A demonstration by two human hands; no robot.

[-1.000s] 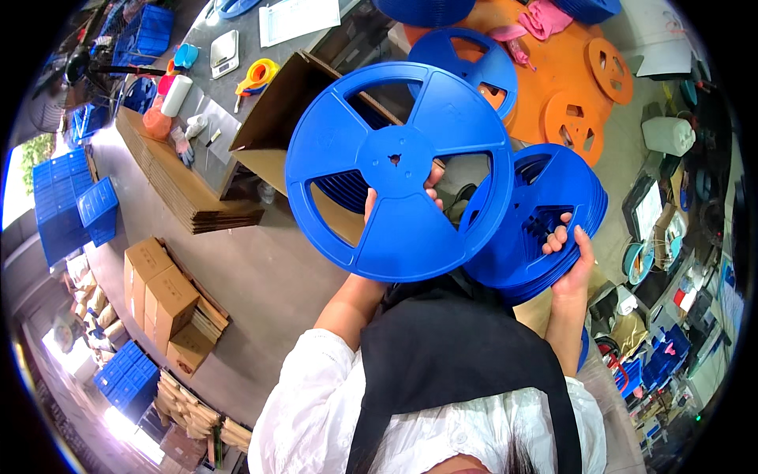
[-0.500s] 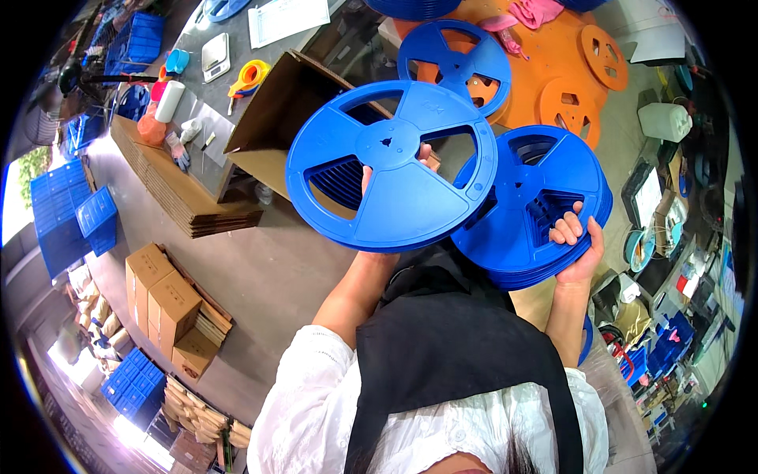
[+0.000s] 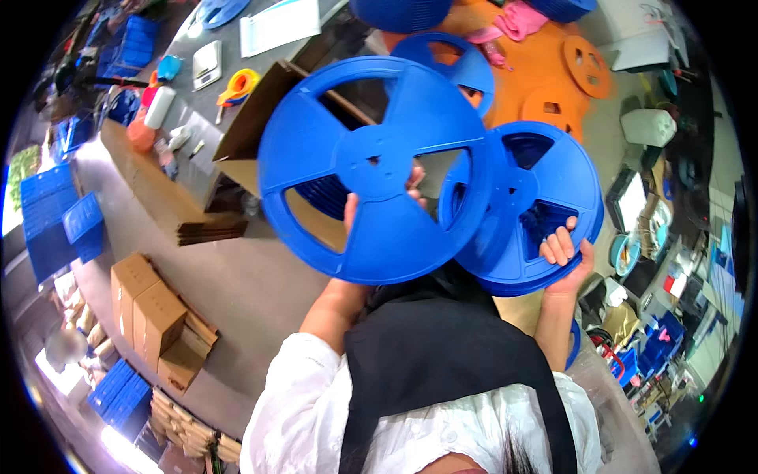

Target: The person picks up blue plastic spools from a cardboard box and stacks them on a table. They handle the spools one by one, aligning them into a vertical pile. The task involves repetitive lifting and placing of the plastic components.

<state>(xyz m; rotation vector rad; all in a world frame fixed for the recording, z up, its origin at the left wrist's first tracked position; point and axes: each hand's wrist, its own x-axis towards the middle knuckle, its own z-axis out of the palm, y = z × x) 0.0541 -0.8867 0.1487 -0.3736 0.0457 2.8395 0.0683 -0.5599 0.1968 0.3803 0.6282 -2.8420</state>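
Observation:
A large blue plastic reel (image 3: 387,241) with three openings fills the middle of the view, tilted face up. My left hand (image 3: 350,211) reaches from beneath and grips it around its central part; the thumb shows in one opening and fingertips in another, the palm hidden behind. To the right, my right hand (image 3: 564,251) clasps a stack of similar blue reels (image 3: 570,178) by the rim, fingers hooked into an opening of the top one. The held reel overlaps the left edge of this stack. How many reels the stack has is hidden.
An open cardboard box (image 3: 257,118) with blue reels inside stands beyond the held reel. Another blue reel (image 3: 478,73) lies by orange reels (image 3: 586,66). A scale (image 3: 208,63) and tape dispenser (image 3: 240,85) sit on the grey table. Cartons (image 3: 158,316) stand on the floor at left.
The reel in my left hand has come up closer and looks larger. The stack in my right hand has tilted slightly, so fewer of its edges show. The view has shifted a little.

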